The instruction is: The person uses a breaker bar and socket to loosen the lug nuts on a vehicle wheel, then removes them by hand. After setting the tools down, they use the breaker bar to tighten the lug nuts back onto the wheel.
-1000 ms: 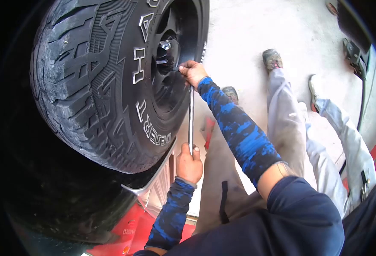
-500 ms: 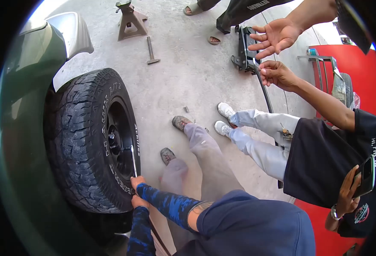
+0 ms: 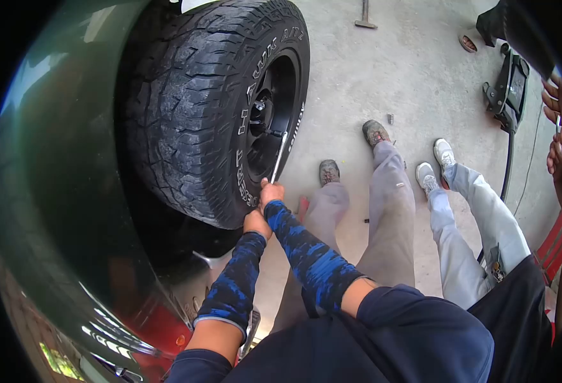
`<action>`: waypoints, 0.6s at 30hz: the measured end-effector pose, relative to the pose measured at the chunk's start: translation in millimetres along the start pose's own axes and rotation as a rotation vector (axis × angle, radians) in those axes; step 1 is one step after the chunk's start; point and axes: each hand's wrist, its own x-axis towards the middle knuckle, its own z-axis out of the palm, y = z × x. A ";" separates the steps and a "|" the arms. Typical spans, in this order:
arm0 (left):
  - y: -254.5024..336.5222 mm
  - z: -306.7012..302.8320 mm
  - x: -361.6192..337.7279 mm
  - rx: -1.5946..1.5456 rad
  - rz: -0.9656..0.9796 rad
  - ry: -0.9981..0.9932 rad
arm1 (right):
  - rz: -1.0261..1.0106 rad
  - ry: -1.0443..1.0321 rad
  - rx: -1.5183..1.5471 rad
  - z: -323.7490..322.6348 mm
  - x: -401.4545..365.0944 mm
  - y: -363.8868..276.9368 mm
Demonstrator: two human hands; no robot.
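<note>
A large black off-road tire (image 3: 192,108) with white lettering stands mounted on the dark green vehicle (image 3: 70,185). In its dark wheel rim (image 3: 274,96), a long chrome socket wrench (image 3: 280,156) reaches from the lug nut area down past the tire's edge. My right hand (image 3: 271,193) is wrapped round the wrench's handle. Just below it, touching or nearly so, my left hand (image 3: 256,223) is closed on the same handle. Both forearms wear blue-and-black camouflage sleeves. My fingers hide the handle's lower part.
A person in light trousers (image 3: 447,223) stands close on my right, and another person's hands (image 3: 558,127) show at the right edge. A floor jack (image 3: 509,89) with a long handle stands beyond. A hammer-like tool (image 3: 365,19) and a small socket (image 3: 391,118) lie on the concrete.
My view has swung left, so the wheel sits further right and higher. Both hands still grip the wrench. The other people's hands have shifted toward the right edge and come together.
</note>
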 end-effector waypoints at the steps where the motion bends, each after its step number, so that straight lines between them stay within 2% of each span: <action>1: 3.7 -1.6 -4.1 0.039 -0.011 -0.013 | -0.039 0.047 -0.107 0.0 14.8 10.8; 5: 2.2 9.2 -4.2 0.046 -0.028 -0.029 | -0.099 0.036 -0.207 -5.5 37.9 20.2; 7: -8.1 25.5 -3.1 0.066 0.023 -0.048 | 0.091 -0.009 -0.039 -16.7 -15.2 -17.4; 9: -2.9 36.4 -1.5 -0.139 -0.020 0.017 | -0.152 0.035 -0.239 -22.5 31.2 25.3; 10: -24.7 62.8 11.1 -0.291 0.071 0.051 | -0.217 0.003 -0.263 -27.8 18.8 14.9; 11: -30.3 66.0 13.3 -0.234 0.060 0.007 | -0.252 0.039 -0.277 -26.3 20.2 20.4; 13: -32.9 65.8 7.8 0.022 0.051 0.015 | 0.010 -0.043 -0.113 -29.3 -11.2 -5.8; 14: -22.9 53.0 6.5 -0.028 -0.022 -0.019 | -0.057 0.002 -0.140 -23.8 2.4 9.3; 17: -7.8 23.6 1.3 -0.030 -0.006 -0.034 | -0.188 0.081 -0.226 -12.0 7.5 12.8; 18: -12.1 28.4 -0.6 -0.055 0.066 0.061 | -0.198 0.106 -0.219 -12.2 -0.2 6.6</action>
